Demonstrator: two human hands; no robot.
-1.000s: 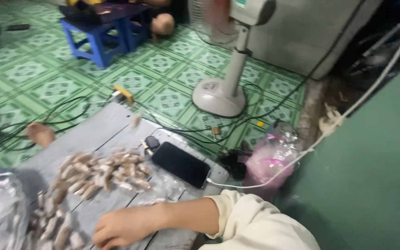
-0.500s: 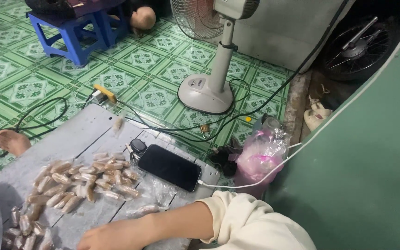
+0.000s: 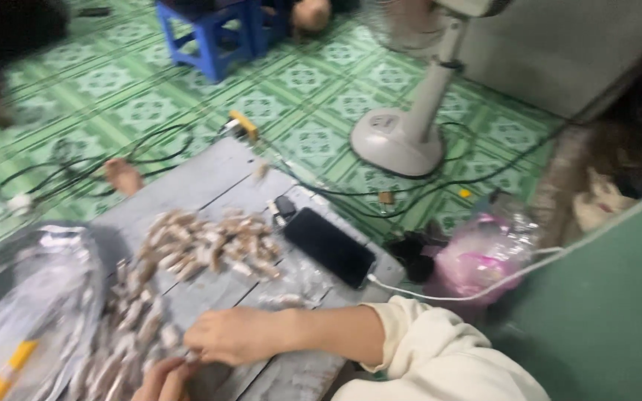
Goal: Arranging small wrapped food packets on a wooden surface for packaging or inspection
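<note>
Much of the scene was smeared by motion blur, and the small wrapped pieces (image 3: 209, 245) heaped on the grey surface (image 3: 202, 182) could not be identified more closely. The left hand (image 3: 159, 380) was cut off by the bottom edge, so only curled fingers were seen; whether anything was held could not be told. The right hand (image 3: 235, 336), reached across in a cream sleeve (image 3: 440, 356), was laid on the surface with fingers bent loosely at the near end of the trail of pieces; a grasp could not be made out. The main heap was seen just beyond the right hand, toward the dark phone (image 3: 328, 246). A crinkled clear plastic bag (image 3: 35, 297) was seen at the left, its contents hidden by glare. A pink-filled bag (image 3: 484, 256) was seen beside the surface, near a fan base (image 3: 397, 141).
</note>
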